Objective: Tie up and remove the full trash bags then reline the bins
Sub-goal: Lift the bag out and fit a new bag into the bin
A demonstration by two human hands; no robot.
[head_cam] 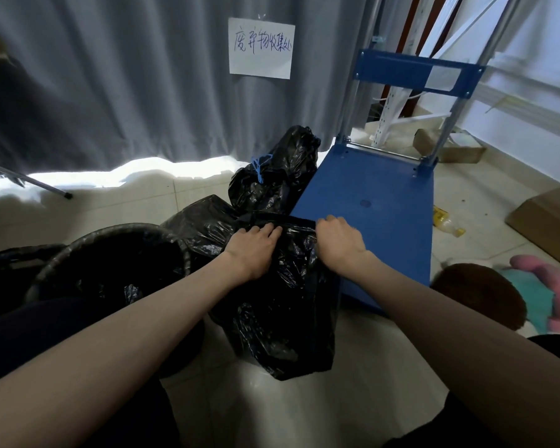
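A loose black trash bag [285,321] hangs in front of me, its top edge stretched between my hands. My left hand [256,250] grips the bag's upper edge with curled fingers. My right hand [338,244] pinches the same edge a little to the right. To the left stands a round bin [110,253] lined with black plastic. Behind the held bag lies a filled black bag [204,221]. Farther back a tied black bag [275,176] with a blue drawstring leans against the cart.
A blue platform cart [375,202] with an upright handle stands right of the bags. Grey curtains [110,92] with a paper sign [261,48] hang behind. Cardboard boxes [550,224], a plastic bottle [446,221] and a plush toy [530,292] lie on the tiled floor at right.
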